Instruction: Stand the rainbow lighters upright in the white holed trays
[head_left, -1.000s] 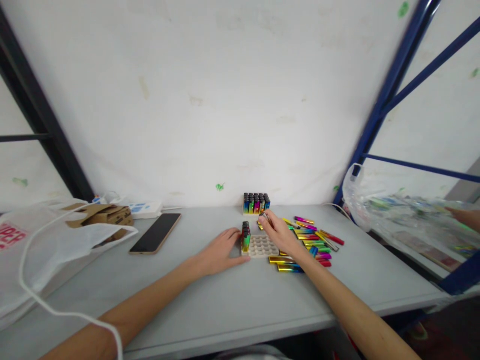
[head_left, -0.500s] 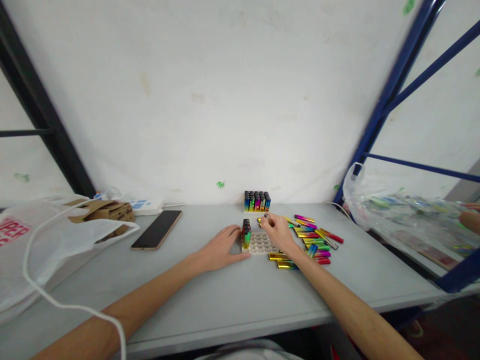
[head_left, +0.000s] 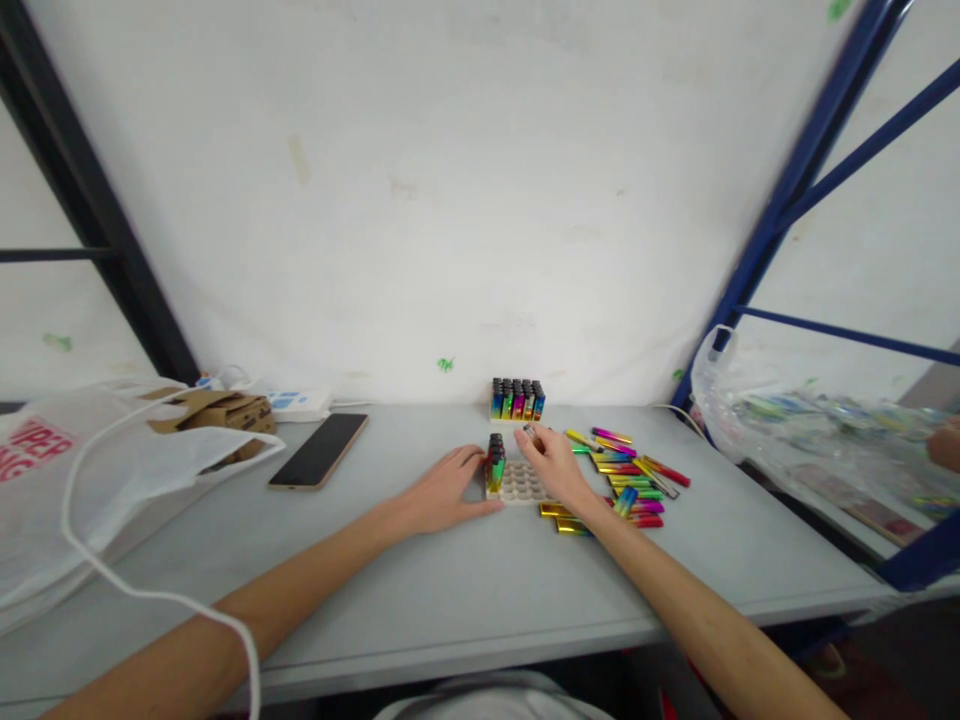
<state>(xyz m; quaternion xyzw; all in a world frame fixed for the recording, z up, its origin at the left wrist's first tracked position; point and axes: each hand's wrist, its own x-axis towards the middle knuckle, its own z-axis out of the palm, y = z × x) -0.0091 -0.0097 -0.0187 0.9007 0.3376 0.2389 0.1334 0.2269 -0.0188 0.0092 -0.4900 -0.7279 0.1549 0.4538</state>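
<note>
My left hand (head_left: 448,492), open, flanks the tray (head_left: 519,482); right hand (head_left: 553,464) pinches a lighter (head_left: 530,431). Dragging it rightward could scatter the adjoining pile (head_left: 624,480).

Pale holed tray (head_left: 523,484), lighters (head_left: 496,468) upright along left edge.

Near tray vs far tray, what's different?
Fill: the near tray shows many bare holes, with a few lighters along its left side; the far tray looks packed, no bare holes visible.
Place: the near tray has the left hand at its left side; the far tray sits by the wall.
Shared: both are pale and hold dark-topped lighters upright.
</note>
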